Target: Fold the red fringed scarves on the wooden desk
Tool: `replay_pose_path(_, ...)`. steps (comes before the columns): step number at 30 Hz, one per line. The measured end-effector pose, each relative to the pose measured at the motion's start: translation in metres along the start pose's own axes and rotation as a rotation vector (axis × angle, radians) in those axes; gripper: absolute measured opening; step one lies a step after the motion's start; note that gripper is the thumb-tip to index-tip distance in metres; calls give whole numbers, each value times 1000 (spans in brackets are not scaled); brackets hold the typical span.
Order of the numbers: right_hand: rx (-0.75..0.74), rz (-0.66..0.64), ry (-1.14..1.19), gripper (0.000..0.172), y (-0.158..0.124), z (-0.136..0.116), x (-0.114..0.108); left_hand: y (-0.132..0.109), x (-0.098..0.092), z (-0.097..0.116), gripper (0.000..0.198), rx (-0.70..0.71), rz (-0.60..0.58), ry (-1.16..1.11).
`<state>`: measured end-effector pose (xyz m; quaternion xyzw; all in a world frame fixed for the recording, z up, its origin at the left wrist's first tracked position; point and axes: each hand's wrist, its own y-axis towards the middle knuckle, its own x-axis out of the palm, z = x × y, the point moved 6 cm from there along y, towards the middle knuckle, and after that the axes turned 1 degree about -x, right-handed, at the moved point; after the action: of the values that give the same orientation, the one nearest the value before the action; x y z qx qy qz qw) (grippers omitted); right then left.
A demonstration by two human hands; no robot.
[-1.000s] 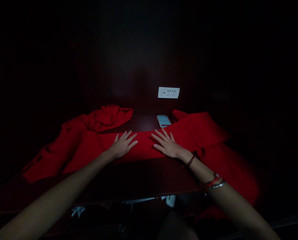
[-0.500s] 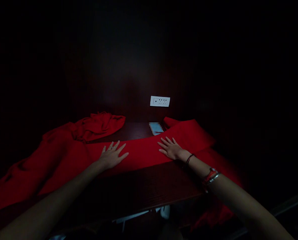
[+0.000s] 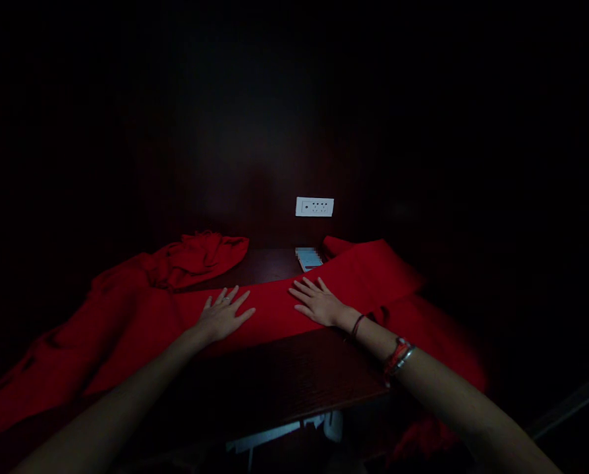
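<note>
A long red scarf [image 3: 269,306] lies across a dark wooden table, folded into a flat band in the middle. Its left part bunches into a crumpled heap [image 3: 200,257] with fringe at the back, and its right part hangs over the table's edge. My left hand [image 3: 223,316] rests flat on the band, fingers spread, a ring on one finger. Also palm down on the cloth, a little to the right, is my right hand [image 3: 319,303], its fingers apart. Neither hand grips the fabric.
Behind the band lies a flat pale-blue object [image 3: 309,259], partly pixelated. A white socket plate [image 3: 315,207] is on the dark wall. The table's front edge [image 3: 324,406] runs below my hands, with a pale thing [image 3: 333,426] under it. Surroundings are very dark.
My right hand has slid left along the red scarf, closer to my left hand. The left hand stays nearly in place. The view has tilted slightly up.
</note>
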<state>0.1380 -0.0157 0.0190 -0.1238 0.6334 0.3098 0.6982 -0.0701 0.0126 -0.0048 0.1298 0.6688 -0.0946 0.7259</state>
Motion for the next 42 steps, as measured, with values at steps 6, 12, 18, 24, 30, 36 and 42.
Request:
replay_pose_path(6, 114, 52, -207, 46, -65, 80, -25, 2, -1, -1, 64, -12, -16, 1)
replay_pose_path(12, 123, 6, -36, 54, -78, 55, -44, -1, -10, 6, 60, 60, 92, 13)
replay_pose_path(18, 130, -52, 168, 38, -97, 24, -30, -25, -26, 49, 51, 584, 46, -62)
replay_pose_path(24, 171, 43, 287, 37, -116, 30, -29, -33, -37, 57, 32, 730, -47, -187)
replay_pose_path(30, 232, -11, 249, 28, -113, 29, -33, -27, -31, 53, 36, 671, 8, -159)
replay_pose_path(36, 260, 76, 285, 31, -116, 34, -31, -22, -8, 50, 53, 605, -156, -45)
replay_pose_path(42, 263, 66, 300, 42, -109, 36, -35, -24, -16, 50, 52, 627, -99, -50)
